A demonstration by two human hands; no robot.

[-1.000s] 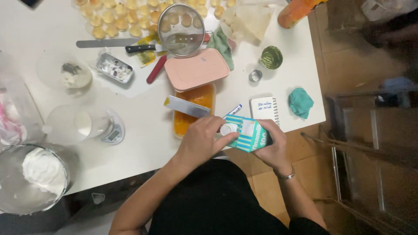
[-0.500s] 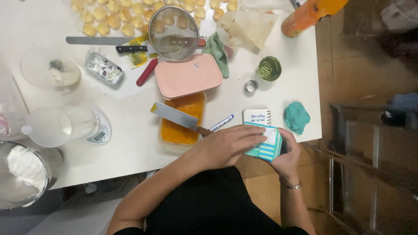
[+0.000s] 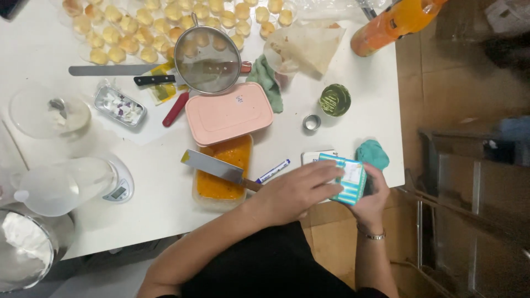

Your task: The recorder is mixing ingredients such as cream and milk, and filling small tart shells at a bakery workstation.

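Head view, white table (image 3: 138,215) seen from above. Far edge: rows of small yellow pastries (image 3: 165,27), a round metal sieve (image 3: 207,59) lying over a black-handled knife (image 3: 155,80), a long metal spatula (image 3: 110,70) just beside. Orange bottle (image 3: 395,22) at the far right corner. Mid-table: pink lid (image 3: 228,112) resting askew above a clear tub of orange filling (image 3: 223,174); broad scraper blade (image 3: 212,166) laid across that tub. Blue marker pen (image 3: 273,171) between tub and hands. Green tin (image 3: 335,100) and small metal ring (image 3: 311,122) near the right edge; teal cloth (image 3: 372,153) just behind the carton. At left: digital scale (image 3: 118,185) under a clear jug (image 3: 55,187), bowl of white powder (image 3: 25,248) at the near corner.

Small carton (image 3: 348,179), teal-and-white striped with a pale panel, held at the table's near right edge, tilted. Left hand (image 3: 298,190) spread over its top, fingers together and pressing on it, hiding much of the face. Right hand (image 3: 372,196) wrapped round the far side, fingers clamped on the carton; bracelet at the wrist.
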